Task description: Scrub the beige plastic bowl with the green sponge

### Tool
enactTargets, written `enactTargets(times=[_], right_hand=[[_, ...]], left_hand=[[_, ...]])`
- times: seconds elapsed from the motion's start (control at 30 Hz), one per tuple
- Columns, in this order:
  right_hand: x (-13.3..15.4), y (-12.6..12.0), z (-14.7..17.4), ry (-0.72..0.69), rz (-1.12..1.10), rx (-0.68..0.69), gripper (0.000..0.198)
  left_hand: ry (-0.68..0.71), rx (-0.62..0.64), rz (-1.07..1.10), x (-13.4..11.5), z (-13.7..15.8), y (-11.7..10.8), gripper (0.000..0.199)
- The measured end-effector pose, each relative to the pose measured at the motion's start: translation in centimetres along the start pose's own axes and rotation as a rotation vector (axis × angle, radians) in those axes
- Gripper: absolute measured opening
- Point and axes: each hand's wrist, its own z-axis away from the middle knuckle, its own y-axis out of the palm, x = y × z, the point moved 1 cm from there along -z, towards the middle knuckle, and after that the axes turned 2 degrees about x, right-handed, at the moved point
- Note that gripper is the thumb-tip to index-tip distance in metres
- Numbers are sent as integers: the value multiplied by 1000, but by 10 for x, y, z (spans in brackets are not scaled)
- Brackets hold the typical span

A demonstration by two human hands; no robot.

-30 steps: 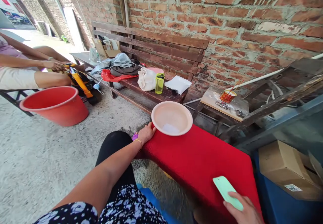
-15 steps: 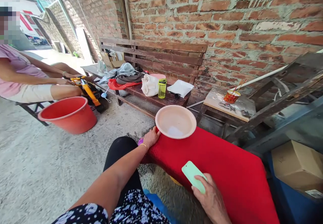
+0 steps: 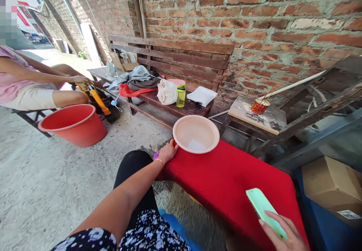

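My right hand [image 3: 283,230] holds a mint-green phone [image 3: 266,211] by its sides, low over the right part of a bench covered in red cloth [image 3: 226,179]. Arm outstretched, my left hand [image 3: 167,152] grips the far left edge of that red cloth, and its fingertips come close to a pale pink basin [image 3: 196,134]. The basin rests on the far end of the cloth, with a whitish patch showing at its bottom. Something purple [image 3: 155,155] shows beside my left wrist.
A wooden bench [image 3: 181,109] carries a yellow-green bottle [image 3: 181,95], a white bag [image 3: 166,92] and clothes. At left, a seated person [image 3: 25,81] is behind a red tub [image 3: 73,124]. Cardboard box [image 3: 330,185] at right; red-and-yellow cup [image 3: 259,106] on a wooden board.
My right hand has carried the phone to the right and slightly down, across the red cloth. My left hand stays at the cloth's edge. The view has shifted slightly.
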Motion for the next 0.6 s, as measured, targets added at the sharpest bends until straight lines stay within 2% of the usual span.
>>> enactTargets(times=[0.1,0.2,0.4,0.5,0.6], right_hand=[[28,36,-1,-111,-80,73,44],[30,56,-1,-189,-100,153,41],[4,56,-1,-158,50,227,42],[3,58,-1,-178,185,180,45],[6,61,1,-205,229,143,49]], left_hand=[[-7,6,2,0,-1,0,62],[-5,2,-4,0,-1,0,62],[-5,-5,-8,0,-1,1,62],[12,-14,-5,0,0,1,61],[14,-14,-6,1,-1,1,60]])
